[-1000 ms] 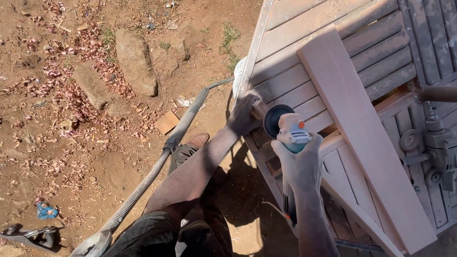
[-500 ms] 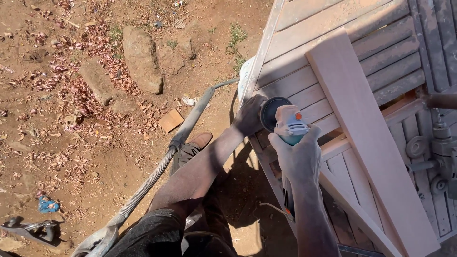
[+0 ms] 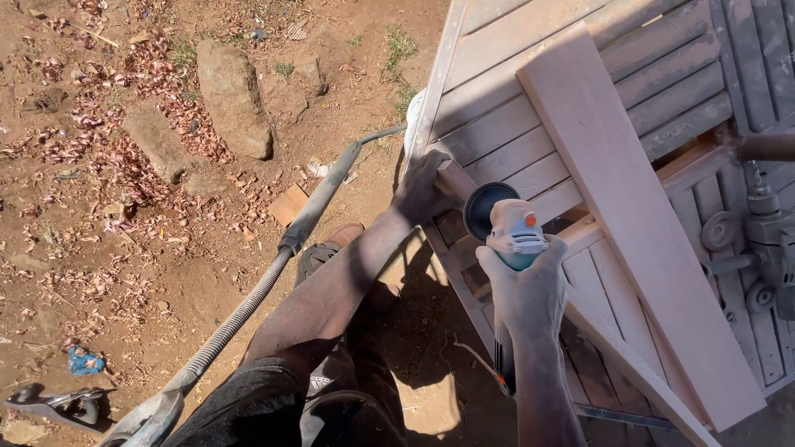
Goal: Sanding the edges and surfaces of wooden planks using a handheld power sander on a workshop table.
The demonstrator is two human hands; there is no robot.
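Observation:
My right hand (image 3: pixel 530 290) grips a grey angle grinder (image 3: pixel 512 233) with an orange button, its black disc (image 3: pixel 484 209) set against a short wooden piece (image 3: pixel 457 178) at the edge of a slatted wooden bench (image 3: pixel 530 99). My left hand (image 3: pixel 424 189), dusty, is wrapped around that wooden piece just left of the disc. A long pale plank (image 3: pixel 629 215) lies diagonally across the bench to the right of both hands.
A grey hose (image 3: pixel 273 273) runs diagonally over the dirt ground to my left. Rocks (image 3: pixel 232 99) and wood shavings lie on the soil. A hand plane (image 3: pixel 58 404) sits at bottom left. Metal machinery (image 3: pixel 762 240) stands at the right edge.
The grinder and both hands have shifted slightly up and left along the bench edge. The grips are unchanged.

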